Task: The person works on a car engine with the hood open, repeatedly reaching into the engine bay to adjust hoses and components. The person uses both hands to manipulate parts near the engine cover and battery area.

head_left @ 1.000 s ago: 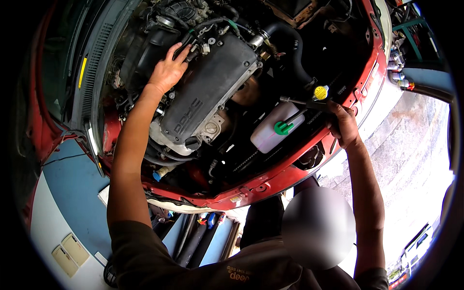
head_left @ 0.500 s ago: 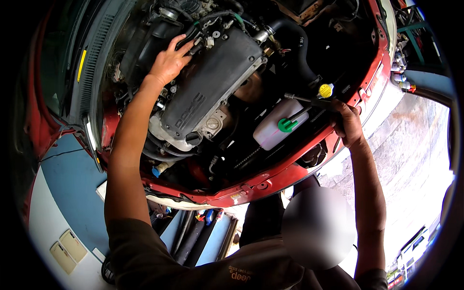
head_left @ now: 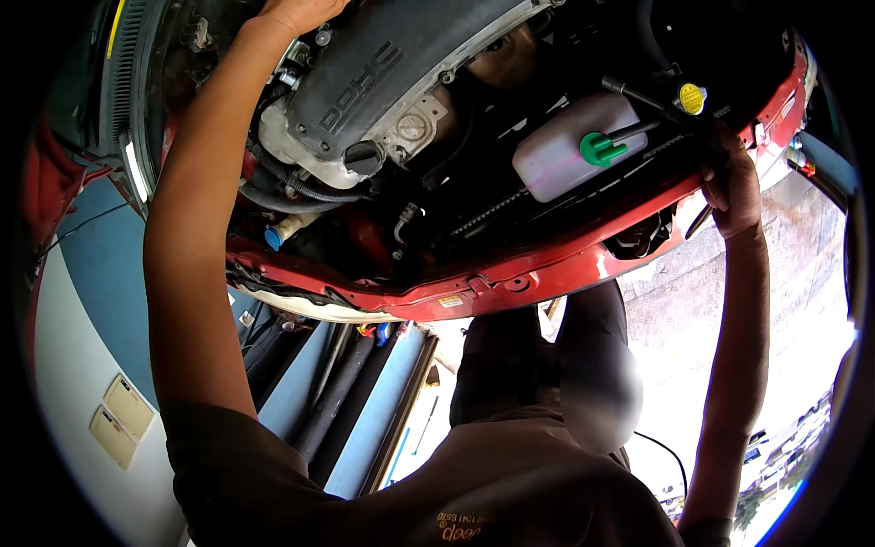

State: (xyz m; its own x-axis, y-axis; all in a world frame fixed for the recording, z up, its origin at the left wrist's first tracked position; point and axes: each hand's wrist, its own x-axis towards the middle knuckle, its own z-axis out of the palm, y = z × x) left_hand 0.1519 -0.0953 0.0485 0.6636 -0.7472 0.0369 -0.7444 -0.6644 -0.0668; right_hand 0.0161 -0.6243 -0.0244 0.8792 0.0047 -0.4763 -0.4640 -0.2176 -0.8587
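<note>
My left hand point(head_left: 299, 13) is at the top edge, beside the black engine cover point(head_left: 383, 77); its fingers are cut off by the picture's edge, so what they touch is hidden. Over the red front rail of the car, my right hand point(head_left: 732, 187) is closed around a socket wrench point(head_left: 638, 96). The tool's metal socket end points left, above a whitish plastic reservoir point(head_left: 556, 164) with a green cap point(head_left: 602, 149). Just above the tool's shaft sits a yellow radiator cap point(head_left: 690, 98). A dark round oil filler cap point(head_left: 364, 158) is at the cover's near end.
The red front rail point(head_left: 510, 284) of the engine bay curves between my body and the engine. A blue-capped filler neck point(head_left: 276, 238) stands near the left corner. Hoses point(head_left: 314, 190) run below the engine. Long dark tubes point(head_left: 337, 401) lie at lower left, by a blue and white wall.
My view has tilted down, so the engine sits higher in the picture. The left hand, earlier spread over the engine parts, is mostly out of view. The right hand still grips the wrench.
</note>
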